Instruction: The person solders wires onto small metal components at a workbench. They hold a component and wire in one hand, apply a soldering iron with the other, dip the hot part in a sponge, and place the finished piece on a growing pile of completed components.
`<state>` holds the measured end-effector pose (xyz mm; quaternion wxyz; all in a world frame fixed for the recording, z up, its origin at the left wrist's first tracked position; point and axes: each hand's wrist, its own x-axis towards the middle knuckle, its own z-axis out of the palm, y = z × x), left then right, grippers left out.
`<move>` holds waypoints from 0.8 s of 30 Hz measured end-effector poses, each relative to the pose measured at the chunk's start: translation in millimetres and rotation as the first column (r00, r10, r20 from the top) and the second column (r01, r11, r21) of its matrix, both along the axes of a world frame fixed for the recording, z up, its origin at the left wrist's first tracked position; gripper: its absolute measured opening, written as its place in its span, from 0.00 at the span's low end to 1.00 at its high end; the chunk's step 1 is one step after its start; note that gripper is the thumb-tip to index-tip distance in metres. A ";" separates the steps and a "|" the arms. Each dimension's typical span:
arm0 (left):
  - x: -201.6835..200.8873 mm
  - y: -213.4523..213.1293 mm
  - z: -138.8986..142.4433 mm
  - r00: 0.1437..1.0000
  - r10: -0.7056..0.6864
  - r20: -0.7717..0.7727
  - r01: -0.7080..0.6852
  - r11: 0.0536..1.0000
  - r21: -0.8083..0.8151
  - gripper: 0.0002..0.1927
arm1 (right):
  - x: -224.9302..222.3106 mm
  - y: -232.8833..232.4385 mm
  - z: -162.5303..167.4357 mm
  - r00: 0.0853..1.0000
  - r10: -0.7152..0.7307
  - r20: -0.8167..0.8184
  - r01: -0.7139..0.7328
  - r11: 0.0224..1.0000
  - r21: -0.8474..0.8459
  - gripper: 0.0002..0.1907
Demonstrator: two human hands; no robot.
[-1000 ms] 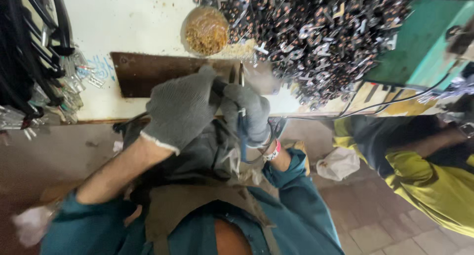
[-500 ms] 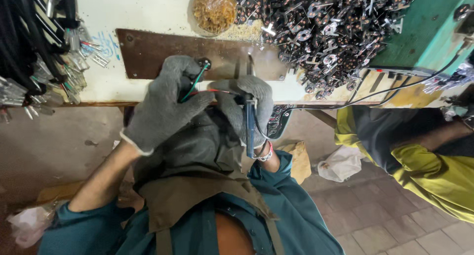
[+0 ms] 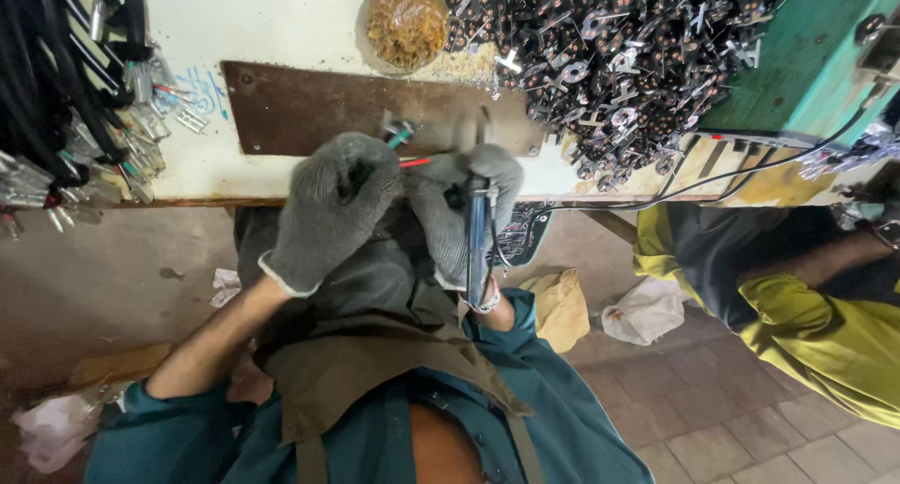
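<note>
Gloved hands pinch thin coloured wires at the frame's centre, just below a rusty plate.

The left hand, in grey knit, closes on thin green and red wires; the right hand grips a slim metal-shafted tool. The wires look light, limp and easily kinked, best held near their ends. Since the earlier frame the hands sit slightly lower beneath the brown metal plate.
</note>
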<state>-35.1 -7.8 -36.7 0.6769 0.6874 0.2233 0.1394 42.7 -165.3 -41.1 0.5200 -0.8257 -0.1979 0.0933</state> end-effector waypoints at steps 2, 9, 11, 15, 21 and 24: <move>0.9 9.7 0.5 0.999 -0.032 0.038 0.022 0.969 0.244 0.07 | 0.9 -8.8 -10.3 0.994 -0.029 -0.109 0.043 0.991 0.131 0.28; 5.9 23.9 3.2 0.963 -0.228 -0.147 0.267 0.891 0.367 0.07 | 25.0 -15.8 -36.0 0.615 0.226 -0.755 0.411 0.725 0.552 0.10; 9.7 21.7 5.6 0.965 -0.210 -0.154 0.252 0.901 0.352 0.07 | 24.0 -5.1 -31.2 0.762 0.243 -0.600 0.232 0.763 0.604 0.11; 14.8 18.4 8.0 0.989 -0.120 -0.089 0.139 0.956 0.260 0.08 | 24.1 3.6 -6.0 0.849 0.053 -0.526 0.086 0.968 0.237 0.22; 7.7 7.0 -9.0 0.993 -0.118 -0.018 0.119 0.981 0.153 0.05 | 33.4 -4.9 -8.8 0.809 -0.043 -0.587 0.236 0.937 0.257 0.31; 8.0 -2.4 -17.9 0.998 -0.067 0.002 0.066 0.993 0.095 0.05 | 18.9 -4.1 -17.4 0.971 0.068 -0.229 -0.012 0.971 0.238 0.32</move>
